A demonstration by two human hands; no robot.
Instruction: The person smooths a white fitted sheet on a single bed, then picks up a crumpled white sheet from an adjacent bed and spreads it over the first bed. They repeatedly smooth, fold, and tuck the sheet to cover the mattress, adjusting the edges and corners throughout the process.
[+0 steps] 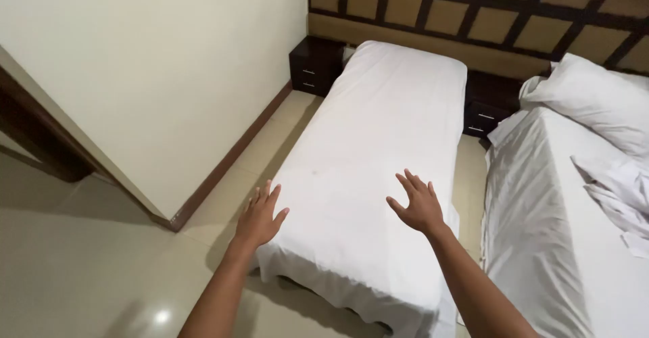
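1. The left hand (260, 218) and right hand (420, 206) hover with fingers spread wide, holding nothing.
2. The narrow bed (378, 155) lies just beneath and ahead, its white sheet (351, 196) smooth.
3. Its long axis runs away toward the headboard (473, 13); both hands are about equally near its foot end.

To my right stands a second bed (541, 243) with a rumpled white sheet, a plump white pillow (595, 98) at its head and a crumpled white cloth (618, 192) lying on top. Behind both beds runs a headboard panel (473, 10) — tan squares in a dark wooden grid. A dark nightstand (314, 67) sits in the corner by the cream wall (149, 61), another nightstand (488, 108) between the beds. Beneath me — glossy beige floor tiles (88, 270).
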